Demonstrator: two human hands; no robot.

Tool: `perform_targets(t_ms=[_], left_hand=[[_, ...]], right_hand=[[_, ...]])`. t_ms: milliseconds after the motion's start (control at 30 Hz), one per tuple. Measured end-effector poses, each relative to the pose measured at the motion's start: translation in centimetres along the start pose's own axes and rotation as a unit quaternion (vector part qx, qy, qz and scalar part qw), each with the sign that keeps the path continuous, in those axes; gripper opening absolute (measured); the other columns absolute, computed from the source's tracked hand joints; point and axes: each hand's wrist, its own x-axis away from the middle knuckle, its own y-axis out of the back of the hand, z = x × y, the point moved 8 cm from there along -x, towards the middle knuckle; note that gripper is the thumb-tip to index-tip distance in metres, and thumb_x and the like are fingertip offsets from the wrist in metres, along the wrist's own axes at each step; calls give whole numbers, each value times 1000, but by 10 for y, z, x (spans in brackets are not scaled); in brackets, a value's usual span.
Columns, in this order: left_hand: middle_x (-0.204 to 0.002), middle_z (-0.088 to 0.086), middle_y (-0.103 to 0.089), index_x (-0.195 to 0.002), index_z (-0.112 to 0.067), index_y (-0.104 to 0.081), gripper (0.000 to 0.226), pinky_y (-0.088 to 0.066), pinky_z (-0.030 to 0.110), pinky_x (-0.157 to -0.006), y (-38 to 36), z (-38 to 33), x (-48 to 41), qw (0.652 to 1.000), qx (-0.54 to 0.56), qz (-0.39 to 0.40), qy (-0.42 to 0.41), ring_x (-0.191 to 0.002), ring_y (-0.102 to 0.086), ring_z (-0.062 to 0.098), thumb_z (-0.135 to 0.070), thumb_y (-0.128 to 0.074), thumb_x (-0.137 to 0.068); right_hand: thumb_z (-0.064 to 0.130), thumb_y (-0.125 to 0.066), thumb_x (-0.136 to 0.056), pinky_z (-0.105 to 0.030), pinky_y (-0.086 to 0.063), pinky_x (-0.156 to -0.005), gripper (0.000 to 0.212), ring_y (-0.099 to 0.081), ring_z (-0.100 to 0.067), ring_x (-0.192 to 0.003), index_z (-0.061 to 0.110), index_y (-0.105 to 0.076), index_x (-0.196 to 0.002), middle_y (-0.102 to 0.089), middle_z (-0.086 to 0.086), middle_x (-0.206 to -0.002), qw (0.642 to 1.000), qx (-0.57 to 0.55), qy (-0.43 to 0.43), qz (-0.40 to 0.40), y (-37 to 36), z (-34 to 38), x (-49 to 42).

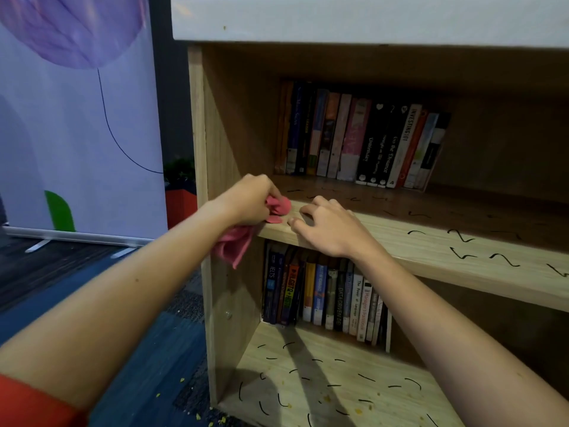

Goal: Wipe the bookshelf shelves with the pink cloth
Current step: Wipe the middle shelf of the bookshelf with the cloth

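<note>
A wooden bookshelf fills the right of the view. My left hand (249, 201) grips the bunched pink cloth (238, 241) at the left front corner of the middle shelf (431, 241); part of the cloth hangs below the shelf edge. Just to its right, my right hand (326, 224) rests on the shelf's front edge with fingers bent, holding nothing. Black squiggle marks lie across the middle shelf to the right of my hands. The bottom shelf (323, 380) carries several black marks and yellow crumbs.
A row of books (363, 140) stands at the back of the middle shelf, another row (326, 297) on the bottom shelf. A white top board (369, 20) overhangs above. A banner (77, 118) and a red planter (180, 208) stand left. Crumbs dot the blue carpet (147, 349).
</note>
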Motion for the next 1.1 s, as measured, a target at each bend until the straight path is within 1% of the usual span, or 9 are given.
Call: perform_targets(t_ms=[133,267,400,533,667,767,833,1000,1100], left_hand=[[-100,9,-63,-113,-7,-62,27,-49,29,-77,5,17,-1,997,-46,-13,53,-84,-58,20,-2,-57,-87],[-88,4,-57,-86,-13,-60,12,-44,29,-70,-11,-17,2,998,-58,-11,8,-79,-53,20,-2,-55,-85],[-90,3,-59,-92,-15,-59,7,-50,31,-74,1,-9,11,996,-89,-12,-6,-79,-56,19,-12,-53,-89],[-91,10,-63,-81,-14,-60,14,-42,29,-70,6,12,6,996,-88,0,29,-79,-55,23,-5,-51,-88],[-111,10,-62,-113,-8,-62,28,-45,31,-78,-3,-1,-1,999,-37,-20,14,-99,-59,27,-7,-53,-87],[-108,6,-62,-109,-11,-63,23,-47,30,-76,-2,3,8,999,-36,-17,-9,-89,-58,21,-10,-54,-88],[-102,5,-60,-114,-10,-61,26,-46,29,-74,1,16,10,998,-65,-7,14,-84,-54,18,-10,-54,-89],[-103,15,-62,-109,-3,-60,20,-45,33,-74,-1,17,-20,997,-58,-12,54,-82,-54,24,-9,-54,-91],[-107,17,-60,-109,-2,-56,19,-42,32,-71,-8,17,-41,996,-43,-33,77,-88,-56,28,-5,-53,-91]], right_hand=[[53,-31,-96,-44,-34,-98,56,-37,-24,-124,14,-53,-129,-44,-5,-131,1000,-1,0,2,0,0,0],[52,-32,-95,-43,-34,-96,54,-38,-24,-123,15,-53,-129,-45,-6,-130,1000,2,-4,-1,-1,0,0],[52,-32,-95,-43,-34,-96,54,-38,-23,-122,15,-54,-128,-45,-5,-129,1000,-7,0,0,-1,-1,-1],[53,-32,-95,-43,-34,-95,54,-39,-23,-121,14,-55,-126,-46,-4,-127,1000,-5,2,-7,0,-1,-2],[52,-33,-95,-42,-34,-94,53,-39,-23,-121,15,-55,-126,-46,-5,-127,1000,-4,1,-5,-1,0,-2],[53,-35,-94,-43,-32,-97,54,-36,-24,-125,15,-54,-127,-43,-5,-133,1000,-21,-6,4,-1,-3,-2],[54,-36,-94,-44,-30,-100,57,-33,-25,-128,15,-51,-131,-39,-6,-138,999,-36,-12,19,-1,-5,-4],[68,-33,-88,-43,-28,-103,75,-29,-25,-131,11,-49,-134,-34,-7,-143,998,-37,6,51,-8,4,-15],[75,-38,-80,-45,-30,-105,87,-29,-25,-131,9,-47,-136,-33,-5,-143,997,-45,8,63,-11,7,-21]])
